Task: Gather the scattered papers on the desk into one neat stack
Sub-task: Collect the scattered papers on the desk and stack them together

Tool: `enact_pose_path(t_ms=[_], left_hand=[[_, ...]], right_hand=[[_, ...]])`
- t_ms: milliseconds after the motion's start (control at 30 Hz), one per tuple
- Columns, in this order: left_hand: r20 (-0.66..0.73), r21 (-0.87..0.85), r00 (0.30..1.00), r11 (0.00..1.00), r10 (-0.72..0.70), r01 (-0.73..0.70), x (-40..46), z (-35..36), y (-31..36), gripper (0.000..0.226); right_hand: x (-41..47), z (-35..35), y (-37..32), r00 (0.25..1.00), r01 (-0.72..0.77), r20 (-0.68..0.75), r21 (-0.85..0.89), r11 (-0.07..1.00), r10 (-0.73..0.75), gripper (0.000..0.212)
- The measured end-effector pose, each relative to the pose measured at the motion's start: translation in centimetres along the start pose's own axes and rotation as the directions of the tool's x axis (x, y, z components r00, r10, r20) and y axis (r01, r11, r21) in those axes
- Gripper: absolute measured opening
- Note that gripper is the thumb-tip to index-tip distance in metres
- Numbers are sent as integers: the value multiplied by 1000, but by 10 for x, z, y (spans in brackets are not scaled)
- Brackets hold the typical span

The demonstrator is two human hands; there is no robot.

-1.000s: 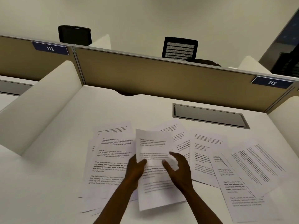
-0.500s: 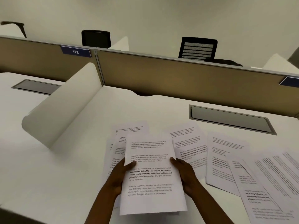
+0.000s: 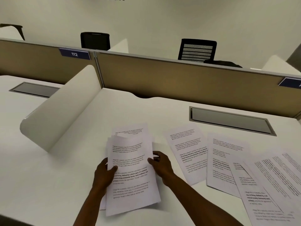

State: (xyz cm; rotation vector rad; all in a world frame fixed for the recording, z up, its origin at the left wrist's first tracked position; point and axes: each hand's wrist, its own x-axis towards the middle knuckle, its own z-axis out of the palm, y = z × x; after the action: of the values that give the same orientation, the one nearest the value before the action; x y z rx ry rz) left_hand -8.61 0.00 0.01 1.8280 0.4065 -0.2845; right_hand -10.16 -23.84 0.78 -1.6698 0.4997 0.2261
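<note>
A bundle of printed sheets (image 3: 130, 180) lies at the desk's near middle, its edges roughly lined up. My left hand (image 3: 103, 174) grips its left edge, thumb on top. My right hand (image 3: 160, 163) holds the right edge with curled fingers. One sheet (image 3: 130, 130) peeks out behind the bundle's top. To the right, loose sheets stay spread on the white desk (image 3: 57, 185): one tilted page (image 3: 189, 154), one straighter page (image 3: 223, 162), and overlapping pages (image 3: 275, 185) at the far right, running off the frame.
A curved white divider (image 3: 65, 111) stands at the left. A tan partition (image 3: 179, 82) with label 112 (image 3: 74, 54) closes the back. A grey cable hatch (image 3: 231, 120) is set into the desk at the back right. Black chairs stand beyond the partition.
The sheets on the left have been drawn together under the top page into one bundle. Both hands shifted to its side edges. The view has swung left.
</note>
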Motion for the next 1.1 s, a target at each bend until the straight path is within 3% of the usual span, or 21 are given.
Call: enact_pose_path(t_ms=[100, 200, 333, 500, 800, 967, 1100], left_hand=[[-86, 107, 995, 993, 52, -42, -2, 1, 4, 47], [-179, 188, 979, 980, 93, -59, -4, 6, 3, 55], [-303, 397, 928, 914, 216, -83, -7, 23, -3, 73], [-191, 351, 928, 905, 321, -241, -17, 59, 11, 70], [58, 257, 915, 880, 398, -399, -43, 129, 24, 61], [291, 131, 936, 961, 196, -242, -54, 174, 40, 62], [363, 105, 932, 993, 10, -51, -52, 200, 53, 71]], right_hand=[[0, -2, 0, 994, 94, -28, -252, 963, -105, 51], [-1, -19, 10, 967, 166, -91, -483, 860, -238, 59], [-2, -67, 26, 933, 59, -223, -680, 731, -283, 65], [2, -110, 44, 962, -139, -248, -805, 577, -114, 83], [2, -98, 37, 966, -19, -112, -929, 371, -233, 72], [4, -100, 35, 937, 4, -131, -923, 386, -323, 51], [4, -105, 31, 922, -9, -196, -872, 490, -333, 41]])
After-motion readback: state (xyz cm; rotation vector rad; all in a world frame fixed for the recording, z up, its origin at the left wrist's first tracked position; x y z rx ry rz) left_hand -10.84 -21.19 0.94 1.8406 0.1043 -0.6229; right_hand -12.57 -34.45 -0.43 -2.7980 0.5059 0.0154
